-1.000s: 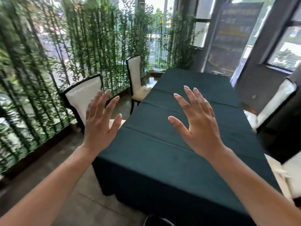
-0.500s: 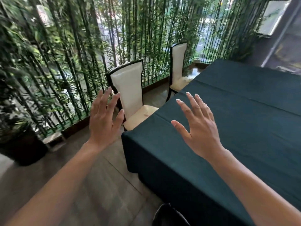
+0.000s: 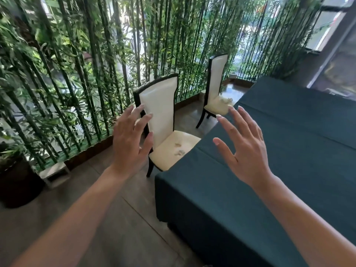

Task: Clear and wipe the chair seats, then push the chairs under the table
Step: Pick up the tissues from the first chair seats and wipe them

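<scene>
Both hands are raised in mid-air with the backs toward the camera. The left hand (image 3: 129,143) has its fingers (image 3: 143,122) straight and spread, holding and touching nothing; the right hand (image 3: 244,149) likewise has its fingers (image 3: 227,128) straight and fanned wide, holding nothing, above the near left corner of the counter (image 3: 289,151), which is draped in a dark green cloth. Two chairs stand on the left side of the counter, each with a tall cream back in a dark frame. The near chair (image 3: 163,120) lies just beyond and between the two hands, its seat partly under the counter's edge; two small scraps (image 3: 179,149) lie on that seat. The far chair (image 3: 216,89) stands farther along the same side, beyond the right fingertips, with a crumpled pale item (image 3: 226,100) on its seat. A bamboo screen (image 3: 86,64) runs behind both chairs.
</scene>
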Demonstrator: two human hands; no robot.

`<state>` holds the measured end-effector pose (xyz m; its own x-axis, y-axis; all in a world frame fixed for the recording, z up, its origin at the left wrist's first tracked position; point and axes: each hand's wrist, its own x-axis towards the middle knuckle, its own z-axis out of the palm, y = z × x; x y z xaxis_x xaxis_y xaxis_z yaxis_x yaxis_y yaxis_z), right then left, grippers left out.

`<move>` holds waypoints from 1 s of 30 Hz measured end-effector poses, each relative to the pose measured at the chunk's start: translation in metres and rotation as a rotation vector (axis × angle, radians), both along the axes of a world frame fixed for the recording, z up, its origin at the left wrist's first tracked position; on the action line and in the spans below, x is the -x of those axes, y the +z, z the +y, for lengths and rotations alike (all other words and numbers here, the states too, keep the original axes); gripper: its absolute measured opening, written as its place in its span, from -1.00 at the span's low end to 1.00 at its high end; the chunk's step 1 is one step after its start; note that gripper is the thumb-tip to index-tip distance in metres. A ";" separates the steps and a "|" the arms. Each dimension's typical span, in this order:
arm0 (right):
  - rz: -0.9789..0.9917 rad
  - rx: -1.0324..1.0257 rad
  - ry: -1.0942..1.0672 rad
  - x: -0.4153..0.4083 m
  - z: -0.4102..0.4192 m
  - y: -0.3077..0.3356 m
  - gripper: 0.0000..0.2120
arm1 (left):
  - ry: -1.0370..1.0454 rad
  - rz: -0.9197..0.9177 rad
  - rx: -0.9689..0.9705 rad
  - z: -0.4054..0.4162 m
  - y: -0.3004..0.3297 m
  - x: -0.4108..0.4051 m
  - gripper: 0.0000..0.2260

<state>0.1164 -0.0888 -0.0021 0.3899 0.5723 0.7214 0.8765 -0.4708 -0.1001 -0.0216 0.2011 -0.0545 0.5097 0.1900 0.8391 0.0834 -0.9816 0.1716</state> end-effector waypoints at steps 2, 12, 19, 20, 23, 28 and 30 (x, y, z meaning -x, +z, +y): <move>0.010 -0.010 -0.039 -0.008 0.025 -0.001 -0.50 | -0.020 0.021 0.007 0.026 0.003 -0.011 -0.60; 0.177 0.042 -0.178 -0.063 0.114 -0.041 -0.47 | -0.075 0.167 0.068 0.120 -0.032 -0.072 -0.56; 0.342 0.022 -0.216 -0.136 0.177 -0.083 -0.44 | -0.098 0.299 0.052 0.178 -0.055 -0.137 -0.53; 0.360 0.019 -0.218 -0.146 0.187 -0.086 -0.43 | -0.101 0.306 0.037 0.186 -0.054 -0.145 -0.52; 0.382 0.022 -0.220 -0.171 0.214 -0.091 -0.41 | -0.095 0.323 0.005 0.204 -0.054 -0.172 -0.52; 0.423 0.061 -0.264 -0.192 0.246 -0.102 -0.38 | -0.118 0.362 0.074 0.232 -0.071 -0.207 -0.53; 0.439 0.082 -0.302 -0.197 0.259 -0.111 -0.36 | -0.150 0.376 0.086 0.248 -0.081 -0.220 -0.54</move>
<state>0.3133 0.1704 -0.1129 0.8008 0.4357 0.4110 0.5847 -0.7174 -0.3787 0.1986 0.4487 -0.1354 0.8051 0.1516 0.5734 0.0128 -0.9710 0.2387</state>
